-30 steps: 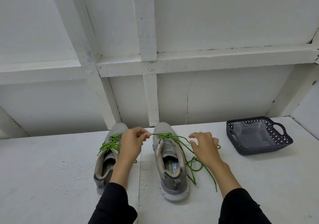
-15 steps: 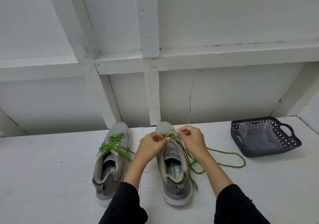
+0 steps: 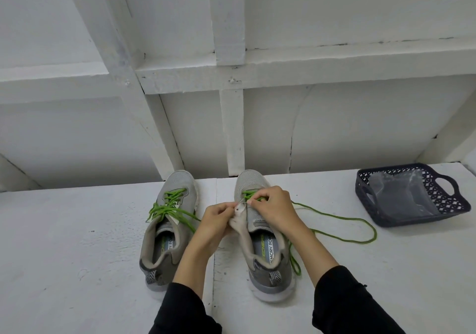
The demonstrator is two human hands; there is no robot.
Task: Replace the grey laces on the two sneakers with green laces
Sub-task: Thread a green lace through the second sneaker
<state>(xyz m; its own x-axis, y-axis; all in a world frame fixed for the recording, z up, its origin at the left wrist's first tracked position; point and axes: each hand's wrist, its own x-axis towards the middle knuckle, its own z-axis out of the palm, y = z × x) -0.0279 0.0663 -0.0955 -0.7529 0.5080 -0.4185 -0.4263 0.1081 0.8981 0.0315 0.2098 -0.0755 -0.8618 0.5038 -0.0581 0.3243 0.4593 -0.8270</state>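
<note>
The thin green round lace (image 3: 334, 227) is floppy and light, so I pinch it right at the tip with my right hand (image 3: 274, 208). My left hand (image 3: 216, 224) grips the right grey mesh sneaker (image 3: 260, 233)'s soft eyelet flap on the white table (image 3: 77, 256).

Two grey mesh sneakers (image 3: 170, 228) (image 3: 260, 246), two green cord laces (image 3: 170, 205) (image 3: 334, 215), one dark perforated plastic basket (image 3: 448, 205), two hands (image 3: 216, 220) (image 3: 275, 210).

The scene is evenly and softly lit, with only faint shadows cast. Straight lines are bent toward the edges by wide-angle distortion. Focus is kept sharp throughout.
</note>
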